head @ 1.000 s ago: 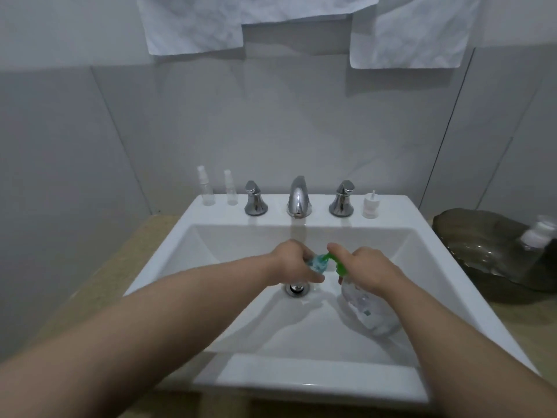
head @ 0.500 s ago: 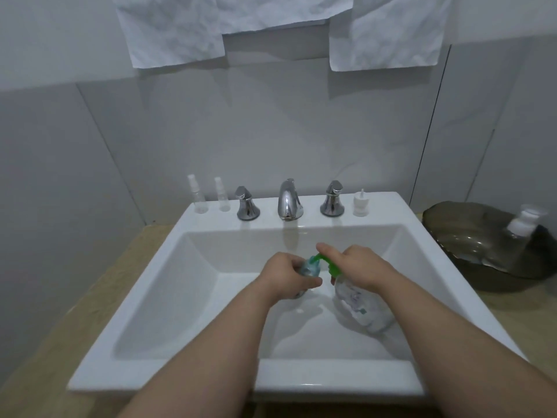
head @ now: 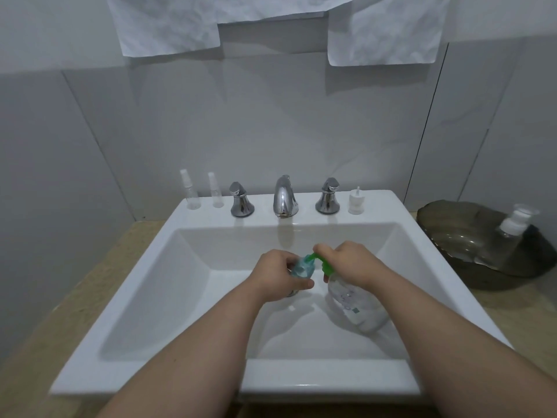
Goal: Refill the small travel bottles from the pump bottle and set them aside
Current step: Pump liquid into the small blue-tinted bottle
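Over the white sink basin (head: 156, 297) my left hand (head: 278, 277) grips a small clear travel bottle (head: 303, 267) with bluish liquid in it. My right hand (head: 349, 260) holds the clear pump bottle (head: 355, 306) by its green pump head (head: 324, 263), fingers curled over the top. The green spout points into the small bottle's mouth. Two slim clear spray bottles (head: 188, 190) (head: 215, 190) stand on the sink's back ledge at the left. A small white cap or pump top (head: 355, 202) stands on the ledge at the right.
A chrome tap (head: 284, 196) with two handles (head: 241, 200) (head: 328, 196) sits at the back of the sink. A dark glass bowl (head: 452, 236) on the counter at the right holds a clear bottle with a white pump (head: 512, 230). White towels (head: 168, 22) hang on the wall above.
The view has shifted slightly. Both hands stay together over the basin with the pump spout at the small bottle's mouth.
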A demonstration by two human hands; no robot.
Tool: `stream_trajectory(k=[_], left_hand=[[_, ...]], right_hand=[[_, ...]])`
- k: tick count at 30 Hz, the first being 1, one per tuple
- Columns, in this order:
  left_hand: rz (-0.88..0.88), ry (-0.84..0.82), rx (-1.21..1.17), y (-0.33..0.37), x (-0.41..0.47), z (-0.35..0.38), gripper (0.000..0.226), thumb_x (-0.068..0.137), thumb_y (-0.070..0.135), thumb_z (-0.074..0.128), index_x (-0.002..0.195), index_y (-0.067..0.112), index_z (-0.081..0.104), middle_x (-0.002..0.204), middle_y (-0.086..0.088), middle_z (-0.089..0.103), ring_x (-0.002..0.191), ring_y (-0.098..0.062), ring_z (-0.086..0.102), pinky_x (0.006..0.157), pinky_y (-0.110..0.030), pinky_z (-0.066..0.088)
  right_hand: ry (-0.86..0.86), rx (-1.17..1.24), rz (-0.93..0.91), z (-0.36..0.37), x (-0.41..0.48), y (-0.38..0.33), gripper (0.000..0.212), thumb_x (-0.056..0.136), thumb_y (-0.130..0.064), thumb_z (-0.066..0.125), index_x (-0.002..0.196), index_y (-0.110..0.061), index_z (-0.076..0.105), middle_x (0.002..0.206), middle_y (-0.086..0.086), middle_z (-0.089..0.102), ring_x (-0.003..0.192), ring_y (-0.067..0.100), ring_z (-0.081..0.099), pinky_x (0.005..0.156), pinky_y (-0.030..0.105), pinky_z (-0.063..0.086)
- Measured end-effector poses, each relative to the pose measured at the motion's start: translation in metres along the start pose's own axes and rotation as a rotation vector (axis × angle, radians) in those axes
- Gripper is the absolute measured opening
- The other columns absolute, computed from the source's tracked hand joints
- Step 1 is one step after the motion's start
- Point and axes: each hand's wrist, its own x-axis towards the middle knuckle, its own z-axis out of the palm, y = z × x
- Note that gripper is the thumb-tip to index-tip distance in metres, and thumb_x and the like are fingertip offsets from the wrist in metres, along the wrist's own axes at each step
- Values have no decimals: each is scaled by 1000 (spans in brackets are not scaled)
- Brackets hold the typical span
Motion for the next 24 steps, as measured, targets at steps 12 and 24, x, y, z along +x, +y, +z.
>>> stream_trajectory(k=[12,24], left_hand=[[-50,-30,-41,-5,3,-2,27,74,26,90,95,16,76,90,-6,74,68,-14,61,66,-26,51],[-58,-17,-114,-11,13,2,33,70,34,93,99,24,81,93,1,78,77,-9,66,86,-36,57]], right_hand=[[18,-85,7,3,4,1,81,81,-86,36,73,-16,74,76,-3,76,72,19,64,81,39,52],[8,34,35,0,6,6,83,78,-84,38,80,-11,77,70,-5,77,79,21,67,89,44,55]])
